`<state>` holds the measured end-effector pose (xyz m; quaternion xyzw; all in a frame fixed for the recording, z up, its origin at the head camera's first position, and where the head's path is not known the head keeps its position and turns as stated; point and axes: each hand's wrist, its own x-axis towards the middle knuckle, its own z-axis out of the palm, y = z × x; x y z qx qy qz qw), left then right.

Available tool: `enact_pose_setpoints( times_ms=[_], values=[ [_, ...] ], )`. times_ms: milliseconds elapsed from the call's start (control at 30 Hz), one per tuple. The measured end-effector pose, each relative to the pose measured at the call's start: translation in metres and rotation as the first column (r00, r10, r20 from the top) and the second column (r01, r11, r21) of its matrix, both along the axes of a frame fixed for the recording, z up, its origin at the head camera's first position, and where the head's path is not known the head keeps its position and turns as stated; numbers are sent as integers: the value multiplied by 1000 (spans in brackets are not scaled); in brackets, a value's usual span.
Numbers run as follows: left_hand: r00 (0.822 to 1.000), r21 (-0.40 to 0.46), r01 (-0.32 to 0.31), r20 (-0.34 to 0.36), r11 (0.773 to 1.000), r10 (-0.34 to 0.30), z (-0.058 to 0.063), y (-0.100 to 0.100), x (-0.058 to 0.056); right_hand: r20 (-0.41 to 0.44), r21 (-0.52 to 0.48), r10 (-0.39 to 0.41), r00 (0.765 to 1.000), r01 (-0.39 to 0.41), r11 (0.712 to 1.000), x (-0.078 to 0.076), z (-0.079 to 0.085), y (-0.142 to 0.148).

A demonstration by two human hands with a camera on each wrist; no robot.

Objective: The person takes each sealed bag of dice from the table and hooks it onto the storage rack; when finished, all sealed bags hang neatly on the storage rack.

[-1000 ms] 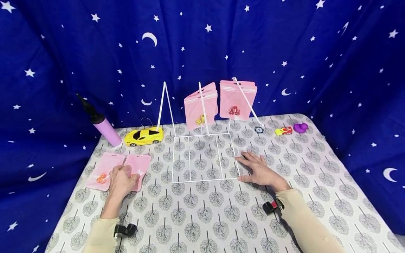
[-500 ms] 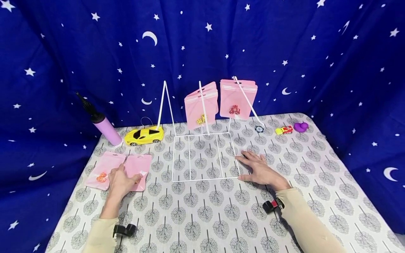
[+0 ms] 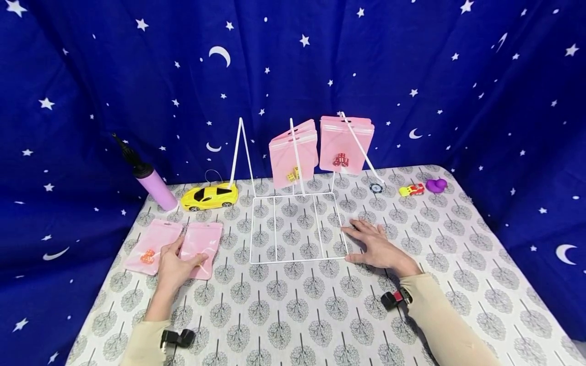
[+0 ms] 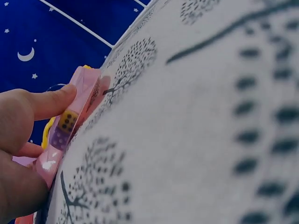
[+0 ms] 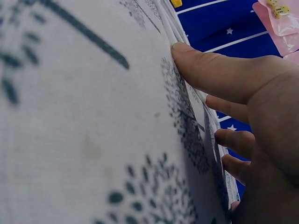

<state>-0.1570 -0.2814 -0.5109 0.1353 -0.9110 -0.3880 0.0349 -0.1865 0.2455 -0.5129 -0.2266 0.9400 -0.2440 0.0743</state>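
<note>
My left hand [image 3: 175, 267] pinches a pink zip bag [image 3: 202, 241] at its lower part, thumb on one side and fingers on the other. In the left wrist view, dice [image 4: 68, 121] show through the bag between thumb and fingers. Beside it lies a second pink zip bag with orange dice [image 3: 147, 256], flat on the table. My right hand [image 3: 377, 246] rests with fingers spread at the right side of the white wire rack [image 3: 293, 261]. Thumb and fingertips touch or nearly touch the rack's base wire.
Pink bags with yellow dice [image 3: 293, 174] and with red dice [image 3: 341, 160] hang on the rack's arms. A yellow toy car [image 3: 209, 197] and purple pump [image 3: 157, 190] stand back left. A small compass-like disc [image 3: 376, 188], red-yellow toy car [image 3: 412, 190] and purple duck [image 3: 436, 185] lie back right.
My left hand's fingers have opened out around the right-hand bag, which has shifted slightly right, widening the gap to its neighbour. My right hand has stayed at the rack.
</note>
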Motion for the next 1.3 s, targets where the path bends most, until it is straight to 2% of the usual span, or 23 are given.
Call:
enact_pose_setpoints(
  times_ms=[167,333,567,733,967,1133,1300],
  values=[
    [1000,56,6,-14,998,-5,0,-3,0,-9,-2,4,1000,-4,1000,0,-1,0],
    [999,135,-31,-14,990,33,1,-1,2,-8,-6,7,1000,-7,1000,0,0,0],
    [996,269,-76,-19,960,84,3,3,2,-4,-6,3,1000,-3,1000,1,0,-1],
    [991,310,-82,-76,947,110,5,6,5,-2,-7,-1,1000,1,1000,1,0,-1],
    [986,389,-93,-91,916,139,8,11,10,1,-12,1,1000,-1,1000,1,0,-1],
    [983,409,-75,-123,910,137,14,15,12,-1,-8,0,1000,0,1000,1,0,-1],
    [986,440,-48,-121,897,112,25,21,15,0,-9,1,1000,-1,1000,1,0,-1]
  ],
)
